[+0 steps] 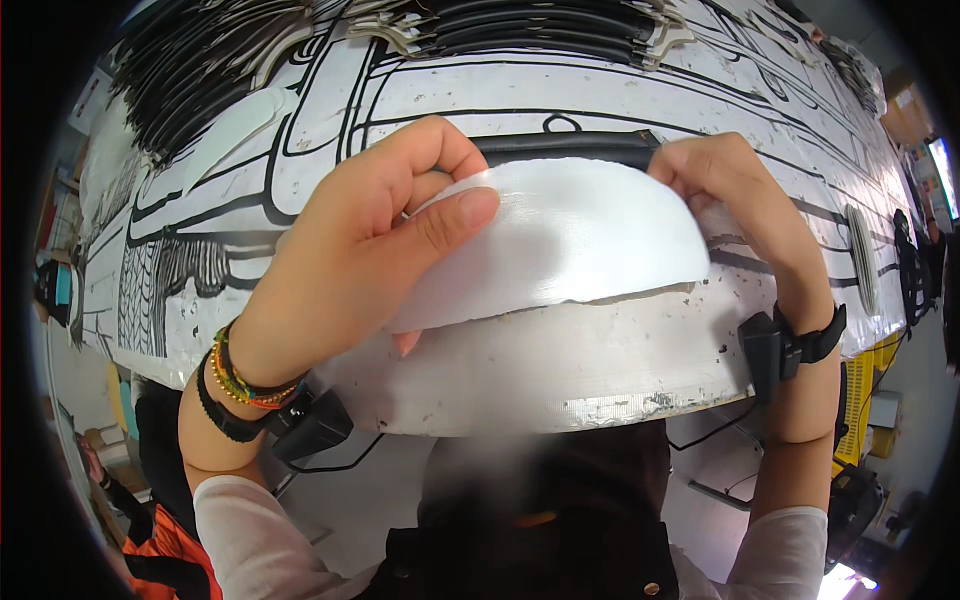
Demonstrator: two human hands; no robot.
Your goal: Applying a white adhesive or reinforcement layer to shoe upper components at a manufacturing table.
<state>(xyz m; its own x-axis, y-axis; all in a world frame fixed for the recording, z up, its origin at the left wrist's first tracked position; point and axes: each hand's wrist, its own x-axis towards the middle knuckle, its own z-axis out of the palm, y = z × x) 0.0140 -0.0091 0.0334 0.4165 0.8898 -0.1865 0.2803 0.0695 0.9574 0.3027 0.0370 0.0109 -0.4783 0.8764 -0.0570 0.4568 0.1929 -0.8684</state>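
Observation:
A glossy white half-round sheet piece (570, 235) lies against the front edge of the white worktable (560, 370). My left hand (370, 240) pinches its left end between thumb and fingers. My right hand (735, 195) grips its right end, where a black curved strip (565, 148) runs along the piece's upper edge. Both wrists carry black bands with small devices; the left one also has coloured bead bracelets.
The table top bears black outline markings (330, 110). Stacks of black and white curved strips (540, 30) lie at the far side, more black pieces (190, 80) at the far left. A yellow crate (860, 400) stands low on the right.

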